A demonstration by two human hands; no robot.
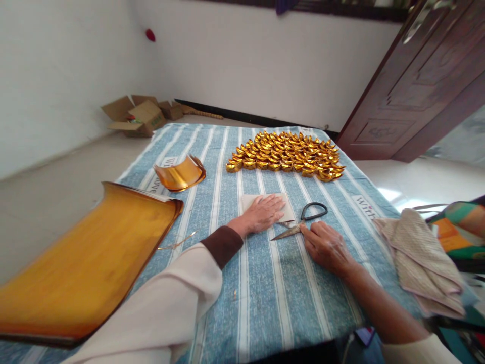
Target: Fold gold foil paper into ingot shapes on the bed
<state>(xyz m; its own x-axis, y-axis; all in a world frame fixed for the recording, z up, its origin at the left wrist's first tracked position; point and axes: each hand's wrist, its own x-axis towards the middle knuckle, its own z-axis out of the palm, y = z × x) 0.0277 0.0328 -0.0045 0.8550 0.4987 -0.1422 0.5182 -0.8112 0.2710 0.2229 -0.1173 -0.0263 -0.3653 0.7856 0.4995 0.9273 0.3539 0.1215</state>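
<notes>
Left hand [263, 212] flat, fingers spread, pinning paper square [282, 202]. Right hand [326, 245] loosely curled, holding nothing, touching scissors [299, 225] just ahead. Risk: blade tips point at left fingers; careless pickup could nick them.

Left hand [263, 212] flat on paper square [265, 205]; right hand [326, 245] touching scissors [301, 220] on striped cloth [257, 283].

Bright daylight, perhaps from the right; blurred, stretched edges.

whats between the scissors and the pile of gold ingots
Only bare striped tablecloth lies between the scissors and the gold ingots, as the head view shows.
</notes>
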